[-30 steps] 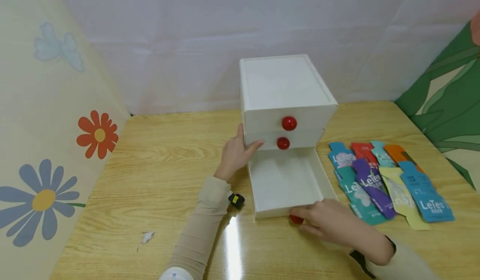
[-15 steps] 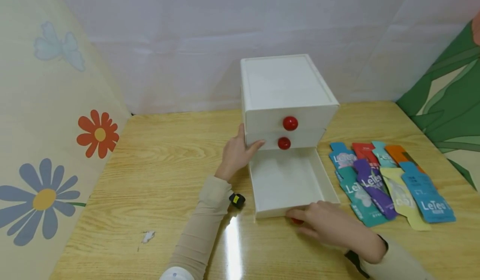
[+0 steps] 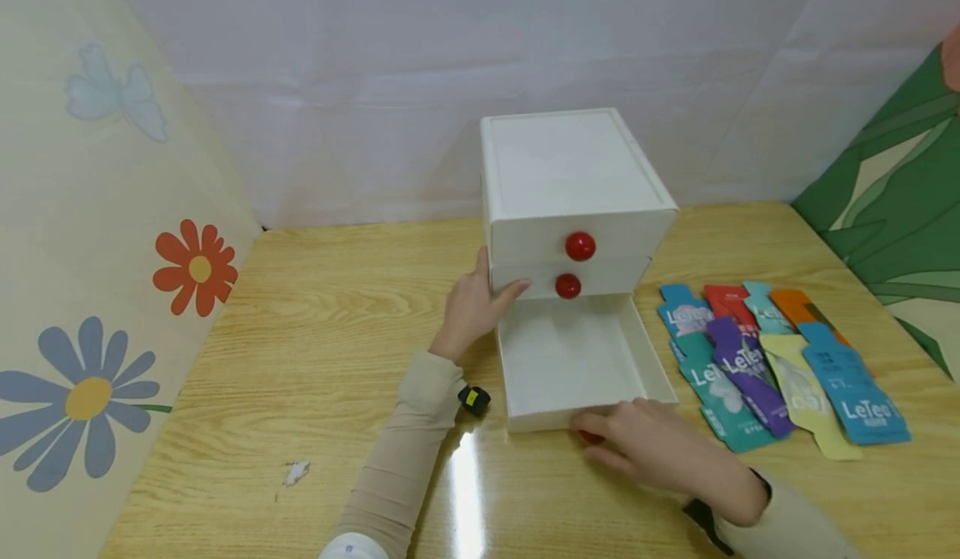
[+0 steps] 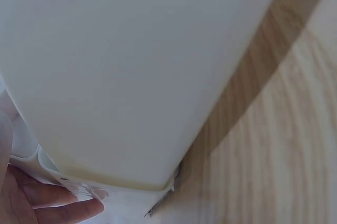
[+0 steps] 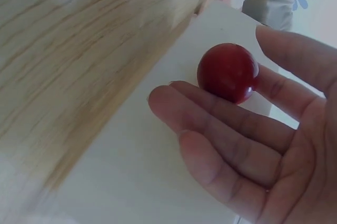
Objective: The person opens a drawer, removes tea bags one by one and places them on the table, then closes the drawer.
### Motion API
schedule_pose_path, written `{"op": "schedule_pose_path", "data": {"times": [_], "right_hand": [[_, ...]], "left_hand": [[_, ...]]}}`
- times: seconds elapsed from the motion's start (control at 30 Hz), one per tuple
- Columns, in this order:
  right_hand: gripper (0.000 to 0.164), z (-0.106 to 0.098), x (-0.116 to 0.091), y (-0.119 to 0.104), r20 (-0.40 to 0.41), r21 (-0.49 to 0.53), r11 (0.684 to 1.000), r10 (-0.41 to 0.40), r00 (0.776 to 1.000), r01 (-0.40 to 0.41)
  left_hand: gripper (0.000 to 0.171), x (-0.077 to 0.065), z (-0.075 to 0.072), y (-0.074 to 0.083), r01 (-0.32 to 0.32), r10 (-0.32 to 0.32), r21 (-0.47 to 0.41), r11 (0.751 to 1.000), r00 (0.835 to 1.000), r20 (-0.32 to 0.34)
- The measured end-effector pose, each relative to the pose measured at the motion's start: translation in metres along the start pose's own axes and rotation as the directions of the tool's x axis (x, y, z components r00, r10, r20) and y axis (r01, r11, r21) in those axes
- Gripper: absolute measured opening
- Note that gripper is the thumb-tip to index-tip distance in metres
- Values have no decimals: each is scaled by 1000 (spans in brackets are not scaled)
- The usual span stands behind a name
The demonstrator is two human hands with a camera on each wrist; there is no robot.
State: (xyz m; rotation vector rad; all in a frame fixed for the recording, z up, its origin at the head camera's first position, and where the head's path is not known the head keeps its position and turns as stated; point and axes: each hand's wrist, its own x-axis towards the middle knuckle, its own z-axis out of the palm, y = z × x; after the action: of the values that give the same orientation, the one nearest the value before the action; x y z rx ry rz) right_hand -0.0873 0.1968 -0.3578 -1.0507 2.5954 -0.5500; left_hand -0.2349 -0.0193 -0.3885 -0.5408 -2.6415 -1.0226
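Note:
A white drawer cabinet (image 3: 570,163) stands on the wooden table, its upper two drawers pushed in. Its bottom drawer (image 3: 573,371) is pulled out, with nothing inside. My left hand (image 3: 471,313) holds the cabinet's left front corner, thumb across the front, other fingers along the side. In the left wrist view, fingertips (image 4: 87,209) touch the white wall. At the bottom drawer's front, my right hand (image 3: 645,442) has its index and middle fingers either side of the red knob (image 5: 227,71), the thumb apart from it.
Several colourful flat pouches (image 3: 750,367) lie overlapping right of the drawer. A small black object with a yellow label (image 3: 474,400) sits beside the left sleeve. A white scrap (image 3: 296,471) marks the table at left. A pale cloth (image 3: 375,84) hangs behind the table.
The bottom drawer has slid inward very slightly, with the right hand at its knob. The right wrist has shifted a little left. My left hand stays on the cabinet corner.

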Motion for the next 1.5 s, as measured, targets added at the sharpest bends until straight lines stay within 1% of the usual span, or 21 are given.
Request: {"op": "schedule_pose_path", "data": {"times": [0.13,0.37,0.53,0.63,0.93,1.13,1.27,1.4,1.5], "right_hand": [[19,0,3,-1,-12,-10,1000,0,1000,0],[23,0,7,-2,-85,-118,993,9,996,-19],[26,-2,10,-1,-68,-102,994,20,998,-26],[26,-3,12,1,-63,-110,994,23,998,-30],[25,-3,19,5,-114,-174,984,5,993,-25],[24,-4,23,9,-144,-190,982,-3,990,-25],[25,-6,27,11,-148,-184,982,8,989,-36],[25,-7,29,12,-134,-158,986,33,990,-54],[25,-8,31,13,-130,-155,987,33,991,-53]], "left_hand": [[70,0,-1,1,12,-11,-5,1000,1000,12],[73,1,-2,3,37,-36,-12,999,998,41],[71,2,-2,3,46,-45,-21,999,998,48],[70,2,-2,4,51,-50,-27,998,998,49],[70,1,-2,3,54,-52,-32,998,997,51],[69,0,-2,3,49,-48,-24,998,998,44],[70,0,-2,3,53,-52,-19,998,998,47],[72,1,-2,3,57,-56,-15,998,997,52],[72,0,-3,2,61,-60,-16,998,997,50]]}}
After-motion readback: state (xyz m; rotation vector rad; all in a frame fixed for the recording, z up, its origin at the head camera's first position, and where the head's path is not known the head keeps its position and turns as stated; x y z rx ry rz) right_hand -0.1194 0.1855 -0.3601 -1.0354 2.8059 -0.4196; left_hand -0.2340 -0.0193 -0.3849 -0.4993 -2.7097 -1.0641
